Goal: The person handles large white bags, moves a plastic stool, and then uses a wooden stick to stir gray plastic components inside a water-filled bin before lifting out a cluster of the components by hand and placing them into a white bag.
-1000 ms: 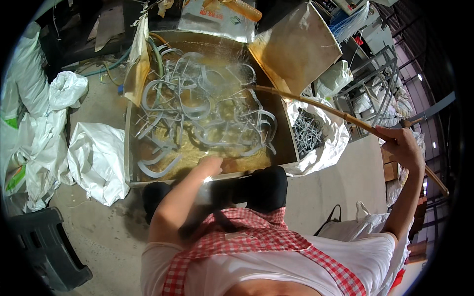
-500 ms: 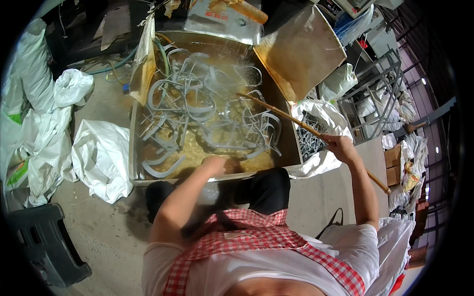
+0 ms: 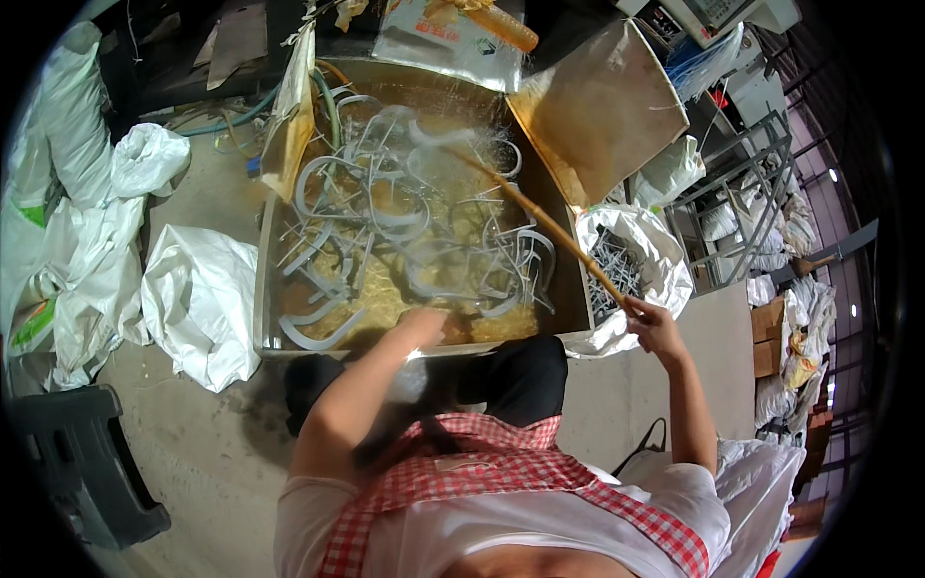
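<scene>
Head camera: your right hand [image 3: 658,332] is closed round a bamboo stick [image 3: 549,225], which slants across the right side of the tub [image 3: 263,279], its far end over the grey curved strips [image 3: 397,223] tangled in yellowish water [image 3: 385,306]. Your left hand [image 3: 424,328] is at the near edge, fingers hidden; I cannot tell whether it grasps anything. Beside the tub, right, sits a white sack [image 3: 667,252].

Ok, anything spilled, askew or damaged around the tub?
The board on the right of the tub sits askew, its edge stained brown. Dark spots mark the floor left of the legs, possibly spilled water.
</scene>
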Tool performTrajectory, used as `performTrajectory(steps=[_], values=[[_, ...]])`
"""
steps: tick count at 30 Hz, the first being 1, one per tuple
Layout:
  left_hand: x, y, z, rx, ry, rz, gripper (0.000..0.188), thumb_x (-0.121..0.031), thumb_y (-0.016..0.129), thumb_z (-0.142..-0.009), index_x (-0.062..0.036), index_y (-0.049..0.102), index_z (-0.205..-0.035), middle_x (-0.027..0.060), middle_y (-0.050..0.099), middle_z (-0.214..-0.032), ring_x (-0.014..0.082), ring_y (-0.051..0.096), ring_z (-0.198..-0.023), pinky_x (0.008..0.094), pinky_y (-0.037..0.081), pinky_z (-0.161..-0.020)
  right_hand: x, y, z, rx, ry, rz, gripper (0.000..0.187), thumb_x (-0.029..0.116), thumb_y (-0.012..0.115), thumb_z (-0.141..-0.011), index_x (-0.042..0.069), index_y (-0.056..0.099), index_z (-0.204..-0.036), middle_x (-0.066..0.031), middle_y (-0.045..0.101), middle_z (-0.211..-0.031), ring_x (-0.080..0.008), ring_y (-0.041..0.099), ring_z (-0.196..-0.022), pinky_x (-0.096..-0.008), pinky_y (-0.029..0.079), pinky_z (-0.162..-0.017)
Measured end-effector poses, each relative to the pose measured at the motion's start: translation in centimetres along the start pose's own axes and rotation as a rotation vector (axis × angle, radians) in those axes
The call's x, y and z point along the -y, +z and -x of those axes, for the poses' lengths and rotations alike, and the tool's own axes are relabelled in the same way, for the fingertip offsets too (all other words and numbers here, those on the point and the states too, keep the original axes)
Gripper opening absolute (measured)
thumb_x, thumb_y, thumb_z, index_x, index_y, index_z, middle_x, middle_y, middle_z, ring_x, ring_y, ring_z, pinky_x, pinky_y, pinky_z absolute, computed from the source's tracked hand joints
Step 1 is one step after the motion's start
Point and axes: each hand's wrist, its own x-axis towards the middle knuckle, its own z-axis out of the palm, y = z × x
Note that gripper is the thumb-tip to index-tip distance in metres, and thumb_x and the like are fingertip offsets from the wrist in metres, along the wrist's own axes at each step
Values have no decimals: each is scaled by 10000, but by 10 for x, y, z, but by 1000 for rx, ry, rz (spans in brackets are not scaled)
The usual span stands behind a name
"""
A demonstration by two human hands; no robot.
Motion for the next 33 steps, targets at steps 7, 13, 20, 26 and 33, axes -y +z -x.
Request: performTrajectory(steps=[7,13,20,26,33], values=[[3,-1,-2,49,-22,73,341,-214,580,-738,-42,571,-1032,185,606,-978,330,577,-931,430,466,-774,43,12,-56,-119,-124,-114,451,39,520,-849,25,416,-1288,0,476,-687,-52,372,-446,-200,315,-386],[1,-7,6,-56,-20,122,308,-182,561,-720,-40,587,-992,172,609,-990,323,584,-920,433,467,-776,24,-11,-48,-257,-9,438,417,60,594,-763,95,552,-1176,-89,617,-769,-81,526,-636,-248,429,-589],[11,17,-13,77,-17,-2,280,-197,577,-736,-29,587,-960,169,608,-974,319,572,-937,428,462,-786,-46,-21,-53,-196,92,350,379,108,592,-784,147,580,-1161,-10,512,-615,-79,434,-453,-243,348,-408],[6,8,-10,80,-22,27,282,-202,575,-749,-37,578,-977,169,596,-1012,321,567,-949,433,461,-790,-58,-26,-33,-48,167,-270,486,36,567,-808,-15,418,-1268,-12,513,-650,-77,377,-418,-233,292,-367],[6,11,-11,125,-31,-10,282,-195,570,-738,-43,590,-975,165,611,-980,333,579,-922,432,465,-779,-2,10,-45,126,4,-408,520,107,569,-823,20,384,-1301,9,503,-727,-42,381,-478,-179,294,-399]])
